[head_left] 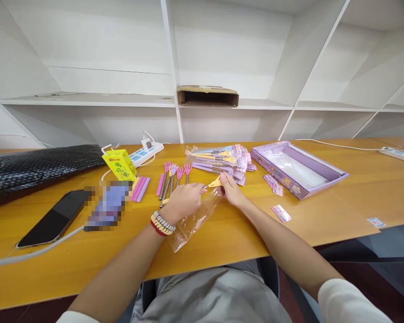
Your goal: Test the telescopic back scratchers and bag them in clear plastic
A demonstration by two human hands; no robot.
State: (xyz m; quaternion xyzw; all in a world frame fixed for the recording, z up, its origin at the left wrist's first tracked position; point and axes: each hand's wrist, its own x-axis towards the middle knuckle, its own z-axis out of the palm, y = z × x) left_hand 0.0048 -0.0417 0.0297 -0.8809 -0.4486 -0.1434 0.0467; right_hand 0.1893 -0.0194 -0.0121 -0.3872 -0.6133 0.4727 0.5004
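Observation:
A yellow back scratcher (215, 182) with a hand-shaped head and a metal rod lies across between my hands. My left hand (185, 199), with beaded bracelets at its wrist, is closed round the rod and handle. At the head end, my right hand (231, 190) is closed, its fingers pinching the yellow claw. A clear plastic bag (197, 222) hangs below the scratcher from near my right fingers, down to the table. Just beyond my left hand lie several pink and pale back scratchers (180, 172). Packed back scratchers (218, 159) in clear bags are piled behind my right hand.
Right of the pile sits an open purple box (299, 170), with small printed cards (281, 213) before it. Pink and purple handles (141, 189), a yellow drink carton (120, 164), a black phone (55, 217) and a power strip (146, 154) are leftward. White shelves hold a cardboard box (208, 96).

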